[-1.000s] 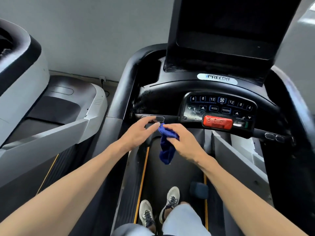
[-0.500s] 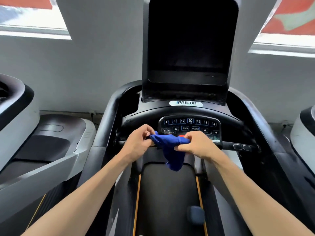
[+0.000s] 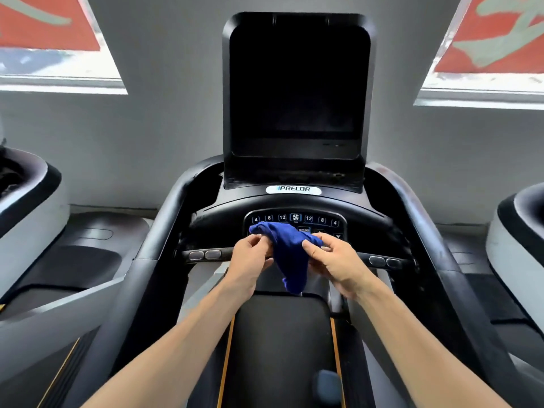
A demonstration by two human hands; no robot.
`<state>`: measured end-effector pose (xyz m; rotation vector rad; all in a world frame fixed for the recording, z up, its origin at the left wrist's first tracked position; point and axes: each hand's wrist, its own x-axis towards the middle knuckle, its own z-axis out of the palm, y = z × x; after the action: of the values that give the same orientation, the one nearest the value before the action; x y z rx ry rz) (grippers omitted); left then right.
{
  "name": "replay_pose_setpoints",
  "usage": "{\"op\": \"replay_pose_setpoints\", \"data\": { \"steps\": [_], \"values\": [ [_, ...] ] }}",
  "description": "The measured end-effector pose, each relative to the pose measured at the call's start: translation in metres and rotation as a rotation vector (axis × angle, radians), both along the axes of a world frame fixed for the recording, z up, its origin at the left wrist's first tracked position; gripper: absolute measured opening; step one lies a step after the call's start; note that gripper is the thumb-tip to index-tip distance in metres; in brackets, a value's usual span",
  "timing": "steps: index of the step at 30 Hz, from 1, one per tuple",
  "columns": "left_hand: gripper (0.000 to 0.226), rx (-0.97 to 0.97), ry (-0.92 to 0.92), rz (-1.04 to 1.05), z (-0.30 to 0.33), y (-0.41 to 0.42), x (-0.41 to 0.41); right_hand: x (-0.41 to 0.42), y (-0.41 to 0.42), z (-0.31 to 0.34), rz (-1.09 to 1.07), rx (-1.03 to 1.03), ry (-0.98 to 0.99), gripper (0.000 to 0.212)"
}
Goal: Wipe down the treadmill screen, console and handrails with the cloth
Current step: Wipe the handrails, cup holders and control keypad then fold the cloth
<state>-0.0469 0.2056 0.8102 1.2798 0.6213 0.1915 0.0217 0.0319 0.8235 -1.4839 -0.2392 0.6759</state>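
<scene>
both hands hold the cloth (image 3: 290, 254) in front of the console (image 3: 294, 222), just above the cross bar (image 3: 206, 255). the left hand (image 3: 250, 260) pinches a bunched upper corner, fingers curled round the fabric, and that corner rises over the left side of the keypad (image 3: 309, 219). the right hand (image 3: 335, 260) pinches the opposite edge between thumb and fingers. so neither grip is released; both are grasping the cloth, which is stretched a little between them while its loose tail hangs down toward the belt (image 3: 279, 348).

the cloth's long axis runs roughly top left to bottom, crumpled rather than flat. i judge the person is sorting it into a pad for wiping, not yet pressing it on anything; whether the raised corner touches the keys i cannot tell.

the relation that matters: the screen (image 3: 297, 83) stands straight ahead and well above the hands, upright and tilted slightly back, with the console directly behind the cloth. the handrails (image 3: 164, 237) flank both arms, one on each side, so each hand has its own rail near. the keypad is the closest target, and the left hand's corner lies nearest it. the screen would call for a reach upward and forward by either hand.

wiping looks barely begun. a loose tail could drag over buttons, so a tighter fold seems wise.
</scene>
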Motion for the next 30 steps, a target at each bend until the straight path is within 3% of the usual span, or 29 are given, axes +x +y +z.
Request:
{"op": "replay_pose_setpoints", "data": {
  "steps": [7, 11, 16, 25, 30],
  "values": [
    [0.047, -0.158, -0.045, 0.009, 0.001, -0.043, 0.002, 0.005, -0.019, 0.002, 0.027, -0.009, 0.086, 0.023],
    [0.022, 0.077, -0.048, 0.014, -0.006, -0.050, -0.004, 0.008, -0.018, -0.002, -0.082, 0.000, 0.087, 0.021],
    [0.011, 0.164, 0.048, 0.130, -0.002, -0.045, -0.007, 0.006, -0.011, -0.005, -0.156, -0.045, 0.131, 0.025],
    [0.026, 0.378, 0.085, 0.148, 0.019, -0.028, 0.006, 0.009, -0.002, 0.015, -0.335, 0.050, 0.185, 0.020],
    [0.036, 0.369, 0.056, 0.232, 0.029, -0.019, 0.015, 0.007, 0.007, 0.031, -0.430, 0.113, 0.190, 0.023]
  ]
}}
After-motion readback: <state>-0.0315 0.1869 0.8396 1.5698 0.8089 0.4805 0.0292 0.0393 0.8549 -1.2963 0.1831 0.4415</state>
